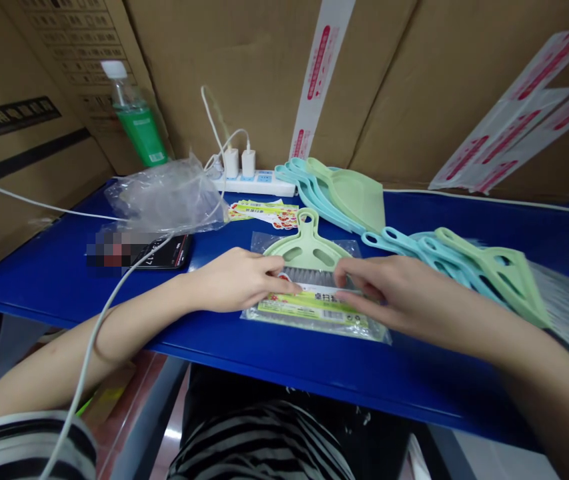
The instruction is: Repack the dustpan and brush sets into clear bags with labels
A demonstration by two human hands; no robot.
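Note:
A light green dustpan and brush set (308,241) lies on the table in a clear plastic bag (314,324), its handle pointing away from me. Grey bristles show across its middle, above a yellow-green printed label card (331,305). My left hand (244,280) is closed at the bag's left side, fingertips on the card's left end. From the right, my right hand (389,288) grips the bag with bent fingers, index finger by the bristles and thumb at the card. The right fingertips' exact contact is partly hidden.
Blue and green dustpans (357,200) and brushes (494,267) lie behind and right. More label cards (259,212), a crumpled plastic bag (169,197), a phone (167,253), a power strip (269,183) and a green bottle (141,130) stand around. A white cable (107,307) crosses my left arm.

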